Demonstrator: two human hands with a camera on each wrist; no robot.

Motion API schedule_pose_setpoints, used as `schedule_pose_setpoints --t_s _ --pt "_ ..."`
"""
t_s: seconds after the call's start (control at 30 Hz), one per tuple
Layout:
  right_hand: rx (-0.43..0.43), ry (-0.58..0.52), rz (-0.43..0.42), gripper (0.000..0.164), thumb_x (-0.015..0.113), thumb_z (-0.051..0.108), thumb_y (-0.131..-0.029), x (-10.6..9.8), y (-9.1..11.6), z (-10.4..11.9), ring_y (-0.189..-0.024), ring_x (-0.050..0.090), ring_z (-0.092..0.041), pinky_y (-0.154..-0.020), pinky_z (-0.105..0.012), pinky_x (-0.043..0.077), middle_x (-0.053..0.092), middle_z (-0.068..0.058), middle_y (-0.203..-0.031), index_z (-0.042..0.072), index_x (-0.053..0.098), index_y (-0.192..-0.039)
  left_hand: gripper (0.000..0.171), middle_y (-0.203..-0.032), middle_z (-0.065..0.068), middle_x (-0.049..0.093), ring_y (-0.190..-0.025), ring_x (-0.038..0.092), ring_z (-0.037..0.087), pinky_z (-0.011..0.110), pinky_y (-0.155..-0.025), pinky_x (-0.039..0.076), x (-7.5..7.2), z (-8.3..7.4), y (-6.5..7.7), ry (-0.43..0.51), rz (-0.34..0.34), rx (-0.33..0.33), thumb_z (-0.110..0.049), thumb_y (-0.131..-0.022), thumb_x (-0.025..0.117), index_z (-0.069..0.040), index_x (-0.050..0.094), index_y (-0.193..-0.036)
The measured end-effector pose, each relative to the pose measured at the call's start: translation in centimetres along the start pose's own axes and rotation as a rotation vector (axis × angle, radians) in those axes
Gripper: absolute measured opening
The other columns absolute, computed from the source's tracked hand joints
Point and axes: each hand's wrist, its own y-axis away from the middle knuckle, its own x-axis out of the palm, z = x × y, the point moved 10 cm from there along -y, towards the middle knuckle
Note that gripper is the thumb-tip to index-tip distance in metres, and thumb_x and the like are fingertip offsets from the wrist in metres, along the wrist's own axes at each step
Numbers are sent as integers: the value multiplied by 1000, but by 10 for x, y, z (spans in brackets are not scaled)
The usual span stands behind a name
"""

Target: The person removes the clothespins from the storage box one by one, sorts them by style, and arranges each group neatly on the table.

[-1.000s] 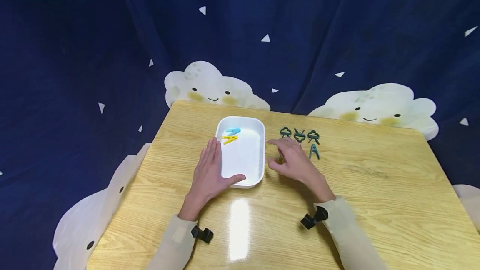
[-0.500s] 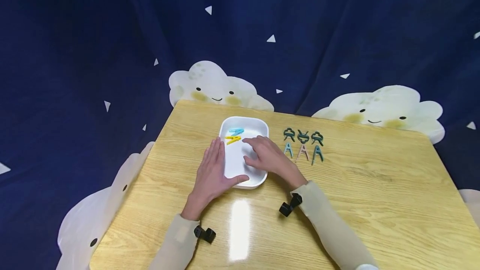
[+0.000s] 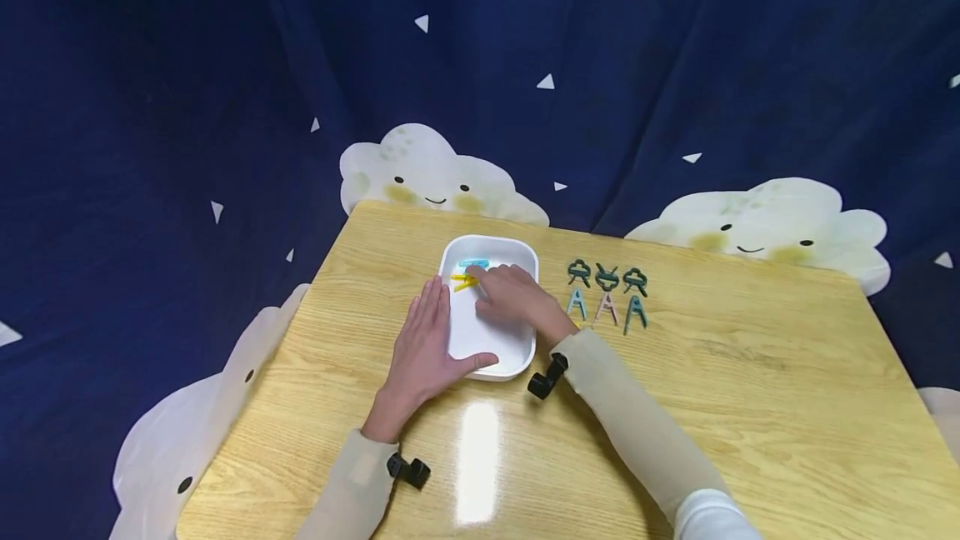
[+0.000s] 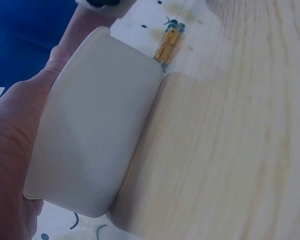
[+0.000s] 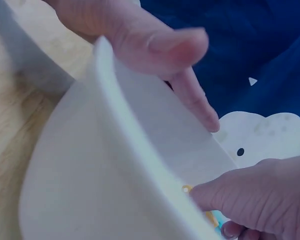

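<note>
A white rectangular tray [image 3: 495,348] stands on the table, with a light-blue clothespin [image 3: 472,262] and a yellow clothespin [image 3: 462,283] near its far left side. My left hand [image 3: 422,348] lies along the tray's left and near sides, fingers straight and thumb over the near rim. Inside the tray is my right hand [image 3: 516,293], its index finger over the two clothespins and its thumb apart from it. The right wrist view shows its thumb [image 5: 210,195] close to the yellow clothespin; no firm grip is visible.
Right of the tray, several dark-green clips [image 3: 607,277] form a row. Below them stand a light-blue clothespin [image 3: 577,303], a pink clothespin [image 3: 607,307] and a teal clothespin [image 3: 635,312]. A dark-blue curtain [image 3: 480,65] with clouds hangs behind the table [image 3: 750,373].
My right hand has moved left from beside the clips and clothespins into the tray, down to the blue and yellow clothespins. My left hand keeps its place at the tray.
</note>
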Motion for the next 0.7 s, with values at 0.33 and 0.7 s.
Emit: schedule_pose_setpoints --t_s 0.33,0.7 --pt "-69 -13 -64 23 63 9 -97 2 -11 7 -74 56 -19 -71 -39 50 67 -1 -85 14 71 -118 137 -175 16 7 -162 7 30 42 -132 8 1 -1 2 11 -5 6 -89 -76 63 3 14 -165" --pt "-117 -102 -85 27 69 -3 -88 -11 -4 10 -89 66 -19 -87 -36 56 78 -2 -102 9 81 -109 136 -175 15 5 -162 7 30 41 -132 7 0 0 0 11 -8 7 -87 -76 64 4 15 -164"
